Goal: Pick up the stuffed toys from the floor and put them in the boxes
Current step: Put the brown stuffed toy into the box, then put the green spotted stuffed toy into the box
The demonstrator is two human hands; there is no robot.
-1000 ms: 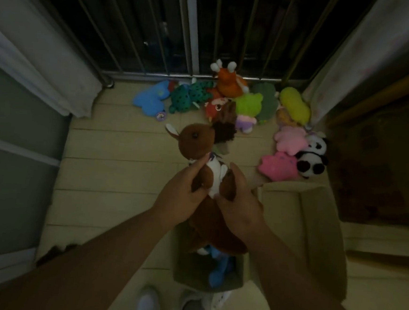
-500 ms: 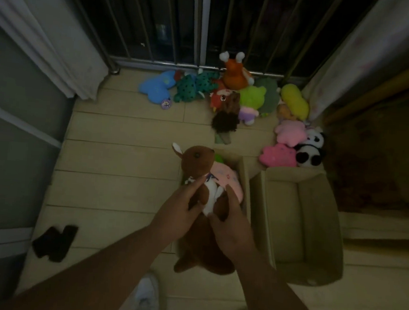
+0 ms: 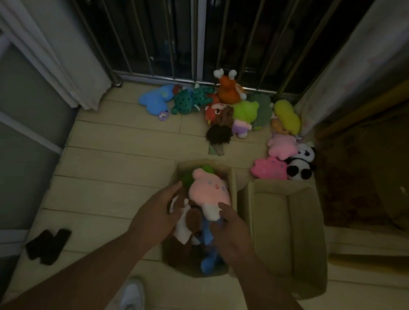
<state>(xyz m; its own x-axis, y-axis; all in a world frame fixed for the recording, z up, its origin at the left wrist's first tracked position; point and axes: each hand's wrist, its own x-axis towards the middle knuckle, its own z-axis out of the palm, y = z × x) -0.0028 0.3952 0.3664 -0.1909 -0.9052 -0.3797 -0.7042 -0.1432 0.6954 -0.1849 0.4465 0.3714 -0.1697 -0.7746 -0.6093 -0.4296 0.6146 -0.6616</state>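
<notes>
The brown stuffed toy (image 3: 193,221) lies down inside the left cardboard box (image 3: 233,184), among a pink toy (image 3: 207,193), a blue toy (image 3: 209,263) and a green one (image 3: 206,170). My left hand (image 3: 157,216) curls on the brown toy's head and white chest. My right hand (image 3: 232,234) rests with spread fingers on the toys beside it. The right box (image 3: 314,237) stands next to it with nothing visible inside. Several toys lie on the floor by the railing: blue (image 3: 154,99), teal spotted (image 3: 190,98), orange (image 3: 228,88), green (image 3: 245,110), yellow (image 3: 287,115), pink (image 3: 268,168), panda (image 3: 300,162).
A metal railing (image 3: 194,79) closes the far side, with curtains (image 3: 59,53) on both sides and a sliding door at left. Dark socks (image 3: 48,245) lie on the floor at left. A white shoe (image 3: 133,298) shows below the box.
The brown toy has gone from held above the box down into it. Both hands followed it down. My right hand has loosened and spread.
</notes>
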